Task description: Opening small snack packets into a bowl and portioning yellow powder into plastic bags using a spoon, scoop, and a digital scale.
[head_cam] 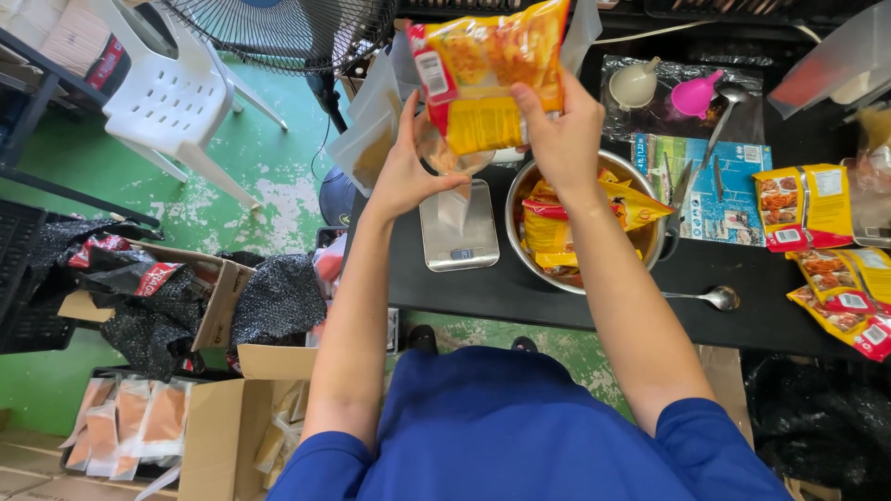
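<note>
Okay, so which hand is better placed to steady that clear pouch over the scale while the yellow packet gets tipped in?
Left, probably. The left hand already touches the clear pouch above the scale, while the right hand grips the yellow packet.

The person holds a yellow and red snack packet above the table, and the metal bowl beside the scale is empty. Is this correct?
Not quite. The head view shows the metal bowl beside the scale is not empty: it holds several yellow and red packets. The rest is right: the right hand holds the snack packet above the table.

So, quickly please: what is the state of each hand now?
Left hand: closed on a clear bag, held above the scale.
Right hand: closed on an orange and yellow packet, tilted over that bag.
</note>
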